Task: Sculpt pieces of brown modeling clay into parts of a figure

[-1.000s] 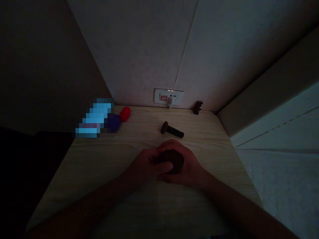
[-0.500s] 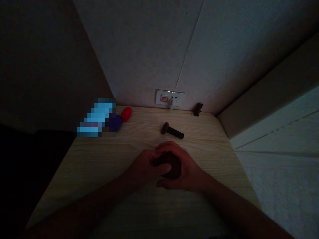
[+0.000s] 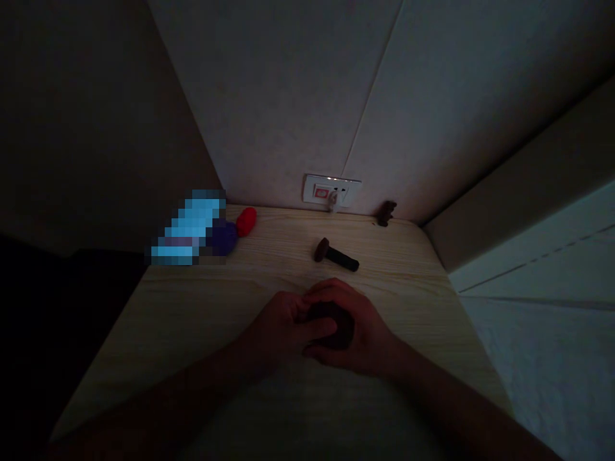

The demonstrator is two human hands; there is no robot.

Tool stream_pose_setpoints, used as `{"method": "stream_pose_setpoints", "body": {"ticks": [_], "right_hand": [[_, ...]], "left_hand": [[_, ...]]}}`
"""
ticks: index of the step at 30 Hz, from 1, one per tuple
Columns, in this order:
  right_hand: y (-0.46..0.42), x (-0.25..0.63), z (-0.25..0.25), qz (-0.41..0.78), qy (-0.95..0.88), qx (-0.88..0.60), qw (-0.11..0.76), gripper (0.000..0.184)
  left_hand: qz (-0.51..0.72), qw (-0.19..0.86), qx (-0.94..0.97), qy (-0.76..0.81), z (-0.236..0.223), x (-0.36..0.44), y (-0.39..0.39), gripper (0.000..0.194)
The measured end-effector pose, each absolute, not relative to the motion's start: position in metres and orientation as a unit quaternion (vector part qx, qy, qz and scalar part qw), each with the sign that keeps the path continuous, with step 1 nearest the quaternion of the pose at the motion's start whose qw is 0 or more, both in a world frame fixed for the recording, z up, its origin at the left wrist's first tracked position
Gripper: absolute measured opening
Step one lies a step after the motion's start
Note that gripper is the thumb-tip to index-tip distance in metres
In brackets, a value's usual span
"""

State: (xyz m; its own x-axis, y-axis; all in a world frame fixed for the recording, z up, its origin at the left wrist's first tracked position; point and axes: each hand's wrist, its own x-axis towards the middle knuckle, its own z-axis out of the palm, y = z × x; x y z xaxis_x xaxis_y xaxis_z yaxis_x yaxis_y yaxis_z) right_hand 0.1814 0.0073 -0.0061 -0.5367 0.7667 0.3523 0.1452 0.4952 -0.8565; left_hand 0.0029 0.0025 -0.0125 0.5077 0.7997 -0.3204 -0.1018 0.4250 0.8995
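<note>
Two hands (image 3: 278,326) are present. Lumps total three: one brown (image 3: 344,326), one blue (image 3: 225,238), one red (image 3: 246,221). Hammer (image 3: 341,258), figure (image 3: 386,214), socket (image 3: 348,194), table (image 3: 177,307): one each.

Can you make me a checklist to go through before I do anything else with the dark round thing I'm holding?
1. Left grip on the dark lump: ok, the thumb lies across it.
2. Right grip on it: ok, curled around its side.
3. Hammer-shaped piece clear of both: ok, lying just beyond them.
4. Red lump out of the way: ok, far over to the left.
5. Lump's underside smooth: cannot tell, hidden.
6. Bright enough to see well: not ok, quite dim.
</note>
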Motion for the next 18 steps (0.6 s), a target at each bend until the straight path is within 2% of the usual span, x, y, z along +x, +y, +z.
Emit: {"method": "stream_pose_setpoints", "body": {"ticks": [8, 15, 18], "right_hand": [[0.006, 0.18, -0.01, 0.374, -0.788, -0.315, 0.373, 0.056], [0.005, 0.18, -0.007, 0.371, -0.788, -0.327, 0.368, 0.067], [0.005, 0.181, -0.008, 0.378, -0.783, -0.322, 0.375, 0.064]], "left_hand": [[0.371, 0.769, 0.336, 0.398, -0.015, 0.014, -0.004, 0.021], [0.371, 0.768, 0.326, 0.408, -0.01, 0.013, -0.005, 0.02], [0.368, 0.773, 0.318, 0.407, -0.013, 0.013, -0.005, 0.021]]}}
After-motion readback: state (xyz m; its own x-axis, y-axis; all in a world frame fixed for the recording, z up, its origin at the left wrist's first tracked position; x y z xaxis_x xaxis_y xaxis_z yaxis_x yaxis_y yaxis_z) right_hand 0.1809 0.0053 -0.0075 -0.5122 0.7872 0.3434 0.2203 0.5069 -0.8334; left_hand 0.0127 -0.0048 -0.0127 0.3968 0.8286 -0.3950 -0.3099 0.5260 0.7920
